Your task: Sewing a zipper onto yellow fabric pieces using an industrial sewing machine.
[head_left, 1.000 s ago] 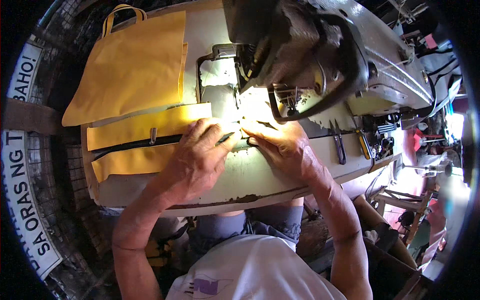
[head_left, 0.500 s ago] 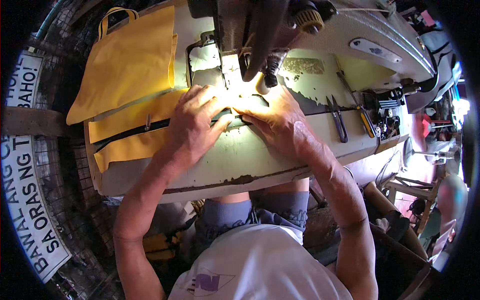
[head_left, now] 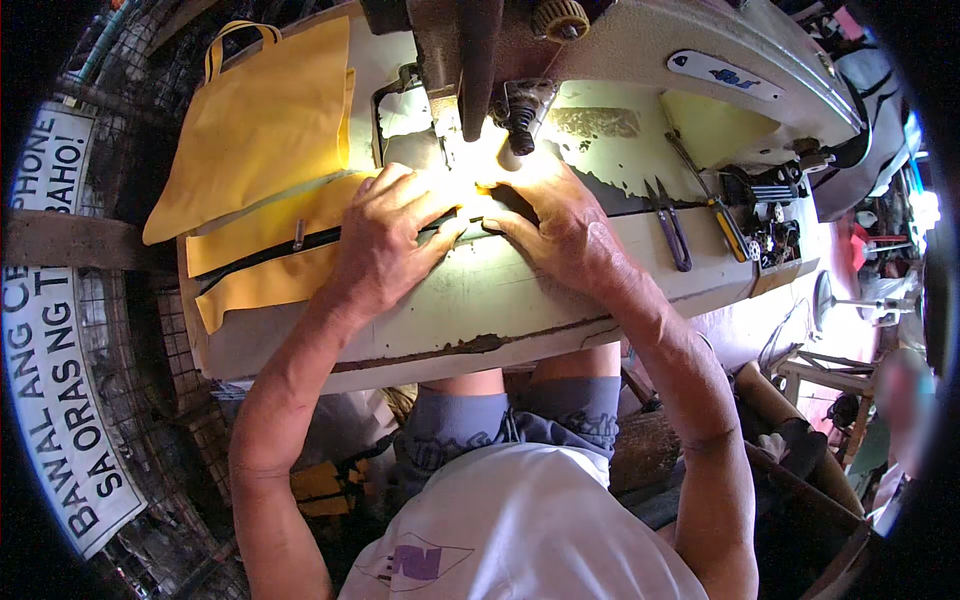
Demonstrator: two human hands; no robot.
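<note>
Beneath the lit head of a sewing machine [head_left: 520, 85], my two hands meet at the end of a yellow fabric piece with a black zipper [head_left: 265, 258]. My left hand [head_left: 392, 232] is closed, fingers bent, on the zipper strip. Opposite it, my right hand [head_left: 560, 228] pinches the same strip's end, thumb toward the left thumb. Glare from the lamp hides the needle area and some fingertips. A metal zipper pull [head_left: 299, 234] shows on the part trailing left of my left hand.
A yellow bag with handles [head_left: 262, 125] lies at the back left of the worktable [head_left: 420, 325]. To the right are thread snips [head_left: 676, 232], a screwdriver [head_left: 727, 228] and a tray of small metal parts [head_left: 778, 238]. A wire mesh wall stands left.
My right thumb has shifted along the strip's end, and its fingers have drawn in slightly. The view has turned a little, so the sewing machine appears farther left. Both hands stay on the strip.
</note>
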